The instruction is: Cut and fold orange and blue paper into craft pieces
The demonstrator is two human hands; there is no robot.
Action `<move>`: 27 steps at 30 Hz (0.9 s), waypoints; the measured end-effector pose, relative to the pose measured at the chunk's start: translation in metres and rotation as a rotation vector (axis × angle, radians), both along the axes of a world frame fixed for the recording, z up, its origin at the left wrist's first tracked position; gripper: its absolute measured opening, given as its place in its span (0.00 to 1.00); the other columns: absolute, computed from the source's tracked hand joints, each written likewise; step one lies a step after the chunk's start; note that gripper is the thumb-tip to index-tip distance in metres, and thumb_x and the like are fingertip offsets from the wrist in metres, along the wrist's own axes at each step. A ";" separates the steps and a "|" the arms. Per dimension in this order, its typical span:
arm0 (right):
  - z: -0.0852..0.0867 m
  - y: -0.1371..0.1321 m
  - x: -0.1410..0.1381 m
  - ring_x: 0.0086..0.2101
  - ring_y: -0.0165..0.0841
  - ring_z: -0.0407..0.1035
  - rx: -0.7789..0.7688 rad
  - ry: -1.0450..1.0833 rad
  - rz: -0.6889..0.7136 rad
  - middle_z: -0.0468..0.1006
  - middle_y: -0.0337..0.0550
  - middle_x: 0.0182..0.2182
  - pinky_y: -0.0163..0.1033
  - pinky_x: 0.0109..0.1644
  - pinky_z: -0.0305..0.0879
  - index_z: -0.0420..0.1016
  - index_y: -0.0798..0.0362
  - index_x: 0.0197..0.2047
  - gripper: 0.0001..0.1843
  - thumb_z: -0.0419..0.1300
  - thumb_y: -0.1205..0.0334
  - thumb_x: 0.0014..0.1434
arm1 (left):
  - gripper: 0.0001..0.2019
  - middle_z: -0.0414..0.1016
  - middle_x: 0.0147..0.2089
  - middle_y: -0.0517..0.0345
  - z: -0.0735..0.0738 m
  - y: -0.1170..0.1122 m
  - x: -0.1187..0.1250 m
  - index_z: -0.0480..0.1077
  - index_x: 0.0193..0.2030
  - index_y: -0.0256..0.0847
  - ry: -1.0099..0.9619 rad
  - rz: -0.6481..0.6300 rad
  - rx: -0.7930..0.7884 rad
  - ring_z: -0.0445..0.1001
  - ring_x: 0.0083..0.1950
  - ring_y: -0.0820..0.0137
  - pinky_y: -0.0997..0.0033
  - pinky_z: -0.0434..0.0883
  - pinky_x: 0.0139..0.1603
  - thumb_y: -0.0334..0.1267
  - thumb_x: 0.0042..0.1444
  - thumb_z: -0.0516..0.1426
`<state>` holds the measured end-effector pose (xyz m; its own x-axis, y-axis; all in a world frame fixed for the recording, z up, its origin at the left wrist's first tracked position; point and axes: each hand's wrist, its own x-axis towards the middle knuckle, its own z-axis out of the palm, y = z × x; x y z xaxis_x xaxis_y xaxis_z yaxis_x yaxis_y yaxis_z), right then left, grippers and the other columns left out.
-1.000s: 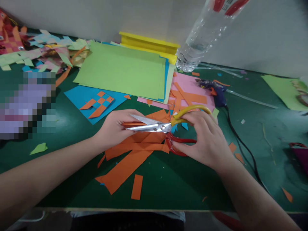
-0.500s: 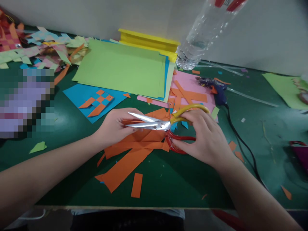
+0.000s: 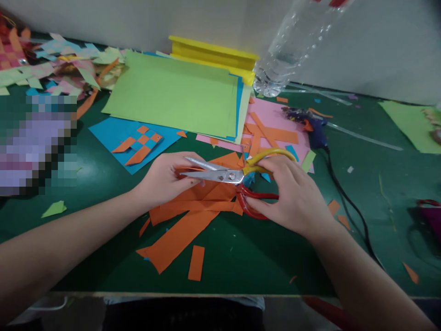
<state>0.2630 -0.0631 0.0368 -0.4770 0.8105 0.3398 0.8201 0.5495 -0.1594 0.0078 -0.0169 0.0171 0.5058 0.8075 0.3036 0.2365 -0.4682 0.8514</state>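
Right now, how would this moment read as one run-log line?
right hand: gripping open scissors | left hand: pinching orange paper near blades | table: orange strips, green sheets

Metal scissors with one yellow and one red handle loop [image 3: 231, 176]: held in the right hand [image 3: 296, 197], above the green surface [image 3: 258, 262]. Blades parted, tips directed at the left hand [image 3: 165, 179]. Handle loops spread, yellow on the far side, red on the near side. Round pivot visible. Narrow orange paper strip [image 3: 183, 170]: pinched in the left hand, short length exposed beside the blade tips, remainder obscured. Contact between blades and strip cannot be determined.
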 end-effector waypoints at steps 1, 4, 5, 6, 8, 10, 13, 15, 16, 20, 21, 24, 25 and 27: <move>0.000 0.000 0.000 0.47 0.47 0.70 0.000 -0.001 0.002 0.75 0.54 0.44 0.53 0.49 0.67 0.65 0.55 0.50 0.23 0.63 0.55 0.53 | 0.07 0.80 0.38 0.58 0.000 0.000 0.000 0.77 0.30 0.42 0.005 0.003 0.000 0.77 0.36 0.70 0.73 0.74 0.38 0.30 0.53 0.57; 0.000 0.000 0.000 0.47 0.47 0.70 -0.007 -0.010 0.005 0.75 0.52 0.44 0.52 0.49 0.68 0.64 0.54 0.50 0.23 0.63 0.55 0.53 | 0.07 0.80 0.37 0.58 0.000 0.000 0.000 0.76 0.28 0.41 0.022 0.008 0.010 0.77 0.36 0.71 0.74 0.74 0.37 0.30 0.53 0.57; 0.000 0.000 0.000 0.47 0.47 0.70 -0.006 -0.017 0.004 0.75 0.52 0.44 0.52 0.49 0.68 0.64 0.53 0.50 0.23 0.63 0.55 0.53 | 0.07 0.80 0.37 0.58 0.001 0.000 0.000 0.76 0.27 0.40 0.029 0.008 0.014 0.77 0.37 0.71 0.74 0.74 0.38 0.30 0.53 0.57; 0.000 0.000 0.001 0.47 0.47 0.70 -0.007 -0.023 0.003 0.75 0.52 0.45 0.52 0.49 0.68 0.64 0.53 0.50 0.24 0.63 0.55 0.53 | 0.07 0.80 0.37 0.59 0.001 0.000 0.000 0.76 0.27 0.40 0.037 0.008 0.017 0.77 0.37 0.71 0.74 0.74 0.38 0.30 0.53 0.57; 0.000 0.000 0.001 0.48 0.47 0.69 -0.013 -0.029 0.002 0.75 0.52 0.45 0.52 0.48 0.68 0.63 0.53 0.50 0.24 0.63 0.55 0.52 | 0.08 0.79 0.36 0.58 0.002 0.001 0.000 0.76 0.27 0.40 0.056 0.007 0.019 0.77 0.36 0.71 0.74 0.74 0.37 0.31 0.53 0.57; -0.001 0.000 0.000 0.48 0.48 0.70 -0.030 -0.030 0.006 0.75 0.52 0.45 0.52 0.47 0.69 0.64 0.52 0.50 0.23 0.63 0.56 0.52 | 0.08 0.80 0.37 0.58 0.002 0.001 0.000 0.76 0.26 0.41 0.064 0.005 0.013 0.77 0.35 0.71 0.74 0.73 0.36 0.32 0.53 0.57; -0.001 0.000 -0.001 0.46 0.46 0.71 -0.060 -0.024 0.011 0.75 0.52 0.45 0.49 0.44 0.70 0.64 0.53 0.49 0.22 0.63 0.56 0.52 | 0.08 0.80 0.37 0.58 0.002 0.001 0.001 0.76 0.27 0.41 0.056 0.002 0.005 0.77 0.35 0.71 0.75 0.73 0.36 0.31 0.53 0.56; -0.001 0.000 -0.002 0.46 0.46 0.71 -0.076 -0.017 0.010 0.75 0.52 0.45 0.48 0.43 0.70 0.65 0.54 0.49 0.22 0.63 0.57 0.53 | 0.08 0.80 0.38 0.58 0.002 0.002 0.002 0.76 0.27 0.41 0.057 0.006 0.002 0.76 0.35 0.72 0.75 0.73 0.36 0.30 0.52 0.56; -0.002 0.000 -0.002 0.46 0.46 0.71 -0.081 -0.014 0.008 0.75 0.52 0.45 0.48 0.42 0.70 0.65 0.54 0.49 0.22 0.63 0.57 0.52 | 0.08 0.80 0.38 0.58 0.002 0.002 0.002 0.76 0.28 0.41 0.059 0.009 0.001 0.76 0.35 0.71 0.74 0.73 0.36 0.30 0.52 0.56; -0.002 0.001 -0.002 0.46 0.46 0.70 -0.085 -0.019 0.005 0.75 0.52 0.45 0.49 0.42 0.70 0.65 0.54 0.49 0.22 0.63 0.58 0.52 | 0.08 0.80 0.37 0.58 0.001 0.002 0.002 0.76 0.28 0.41 0.069 0.011 -0.006 0.77 0.35 0.70 0.73 0.74 0.36 0.31 0.51 0.56; -0.002 0.001 -0.002 0.46 0.46 0.71 -0.076 -0.022 0.004 0.75 0.52 0.45 0.49 0.43 0.70 0.65 0.53 0.49 0.22 0.63 0.57 0.52 | 0.08 0.80 0.37 0.58 0.001 0.003 0.002 0.76 0.28 0.41 0.070 0.012 -0.006 0.77 0.35 0.70 0.73 0.74 0.36 0.31 0.51 0.56; -0.002 0.001 -0.001 0.46 0.47 0.71 -0.040 -0.033 0.001 0.75 0.52 0.44 0.50 0.44 0.69 0.64 0.53 0.49 0.22 0.63 0.56 0.52 | 0.08 0.80 0.37 0.57 0.000 0.003 0.001 0.76 0.26 0.41 0.077 0.022 -0.015 0.77 0.35 0.70 0.73 0.74 0.37 0.31 0.51 0.56; -0.002 0.002 -0.001 0.46 0.47 0.71 -0.031 -0.034 0.004 0.75 0.53 0.44 0.50 0.44 0.69 0.64 0.53 0.49 0.22 0.63 0.56 0.52 | 0.08 0.80 0.37 0.57 0.000 0.002 0.001 0.76 0.26 0.41 0.080 0.025 -0.017 0.77 0.35 0.70 0.73 0.74 0.37 0.31 0.52 0.56; -0.002 0.002 -0.001 0.47 0.47 0.70 -0.019 -0.029 0.005 0.75 0.53 0.44 0.50 0.45 0.69 0.64 0.54 0.49 0.23 0.63 0.56 0.53 | 0.08 0.80 0.37 0.58 0.000 0.002 0.001 0.76 0.26 0.40 0.088 0.025 -0.016 0.77 0.35 0.70 0.73 0.74 0.37 0.30 0.52 0.56</move>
<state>0.2620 -0.0616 0.0346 -0.4907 0.8142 0.3104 0.8215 0.5510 -0.1465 0.0088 -0.0147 0.0168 0.5093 0.8247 0.2459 0.3223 -0.4477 0.8341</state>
